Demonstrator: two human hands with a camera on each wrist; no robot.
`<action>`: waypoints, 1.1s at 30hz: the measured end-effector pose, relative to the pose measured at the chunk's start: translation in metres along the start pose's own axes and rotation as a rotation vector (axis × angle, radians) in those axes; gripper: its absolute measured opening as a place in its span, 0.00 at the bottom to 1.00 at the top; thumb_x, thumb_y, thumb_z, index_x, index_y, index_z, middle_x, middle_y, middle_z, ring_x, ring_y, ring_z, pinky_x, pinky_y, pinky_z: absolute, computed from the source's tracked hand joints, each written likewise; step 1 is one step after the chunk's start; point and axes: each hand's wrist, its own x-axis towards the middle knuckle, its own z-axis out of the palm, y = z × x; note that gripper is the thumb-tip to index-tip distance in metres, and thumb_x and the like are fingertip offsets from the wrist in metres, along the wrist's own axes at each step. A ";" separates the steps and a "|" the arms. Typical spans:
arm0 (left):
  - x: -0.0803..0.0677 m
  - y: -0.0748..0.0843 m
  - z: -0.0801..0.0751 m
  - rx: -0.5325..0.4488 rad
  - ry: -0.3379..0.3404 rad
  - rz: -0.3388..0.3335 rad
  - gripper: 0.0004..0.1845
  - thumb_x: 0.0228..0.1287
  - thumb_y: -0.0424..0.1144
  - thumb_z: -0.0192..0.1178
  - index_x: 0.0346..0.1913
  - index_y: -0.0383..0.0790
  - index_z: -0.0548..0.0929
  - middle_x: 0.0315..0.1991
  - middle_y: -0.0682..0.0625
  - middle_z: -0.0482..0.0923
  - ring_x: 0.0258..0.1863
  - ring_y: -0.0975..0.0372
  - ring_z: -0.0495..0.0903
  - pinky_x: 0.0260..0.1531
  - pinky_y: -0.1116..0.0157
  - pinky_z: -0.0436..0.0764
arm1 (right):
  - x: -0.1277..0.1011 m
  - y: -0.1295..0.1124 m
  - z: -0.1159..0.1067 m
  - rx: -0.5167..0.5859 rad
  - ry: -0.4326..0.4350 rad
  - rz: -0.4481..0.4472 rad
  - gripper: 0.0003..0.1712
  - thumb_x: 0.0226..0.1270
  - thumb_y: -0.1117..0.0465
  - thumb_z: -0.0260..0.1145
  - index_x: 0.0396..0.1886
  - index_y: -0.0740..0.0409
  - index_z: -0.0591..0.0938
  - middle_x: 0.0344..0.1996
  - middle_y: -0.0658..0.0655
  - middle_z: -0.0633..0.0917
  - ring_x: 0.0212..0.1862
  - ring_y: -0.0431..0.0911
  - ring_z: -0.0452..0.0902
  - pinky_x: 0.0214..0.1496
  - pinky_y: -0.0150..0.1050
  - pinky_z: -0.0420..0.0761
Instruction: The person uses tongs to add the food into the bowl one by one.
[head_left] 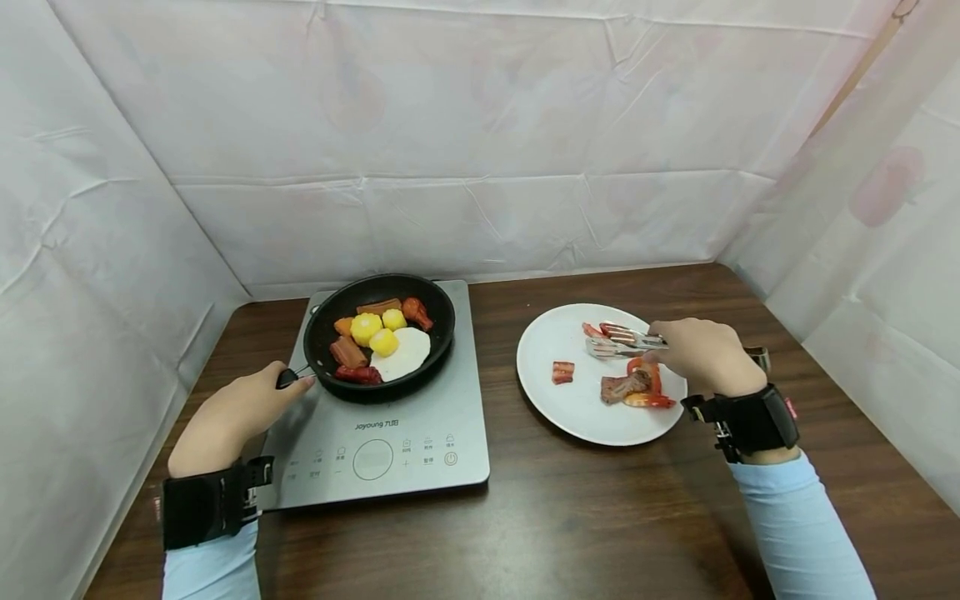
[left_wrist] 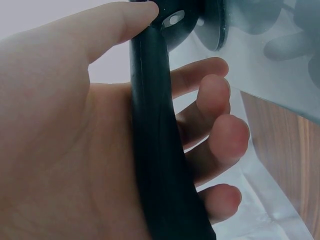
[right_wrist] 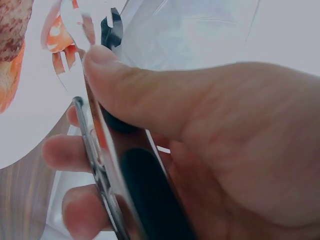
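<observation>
My left hand [head_left: 243, 408] grips the black handle [left_wrist: 157, 130] of a frying pan [head_left: 442, 350], fingers curled round it and thumb along its top. The pan sits on an induction cooktop [head_left: 427, 417]. In it lie a fried egg [head_left: 405, 354], yellow corn pieces [head_left: 366, 328], brown meat chunks [head_left: 348, 352] and a small drumstick [head_left: 416, 312]. My right hand [head_left: 701, 354] holds metal tongs [head_left: 618, 346] with dark grip inserts. Their fork-like tips are over the white plate [head_left: 555, 412], beside an orange-red shrimp piece [head_left: 592, 331]. A meat slice [head_left: 626, 386] lies below the tongs.
A small striped bacon piece [head_left: 562, 372] lies on the plate's left side, and a shrimp [head_left: 649, 401] near its lower right. The plate stands right of the cooktop on a dark wooden table [head_left: 525, 517]. White sheeting [head_left: 465, 225] hangs behind and on both sides.
</observation>
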 end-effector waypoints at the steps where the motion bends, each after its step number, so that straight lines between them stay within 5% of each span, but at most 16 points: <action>1: 0.000 0.000 0.000 -0.003 -0.001 -0.003 0.50 0.78 0.68 0.34 0.74 0.18 0.55 0.68 0.19 0.64 0.63 0.28 0.72 0.54 0.33 0.76 | 0.000 0.000 0.000 -0.007 0.008 -0.007 0.34 0.74 0.45 0.64 0.69 0.62 0.75 0.61 0.70 0.82 0.58 0.70 0.79 0.46 0.65 0.81; 33: 0.000 0.001 0.000 0.001 -0.006 -0.003 0.51 0.78 0.68 0.35 0.75 0.18 0.53 0.68 0.18 0.63 0.64 0.27 0.69 0.55 0.31 0.74 | 0.001 -0.029 -0.011 -0.013 0.208 -0.078 0.29 0.73 0.45 0.65 0.65 0.57 0.80 0.55 0.64 0.87 0.48 0.61 0.86 0.35 0.54 0.83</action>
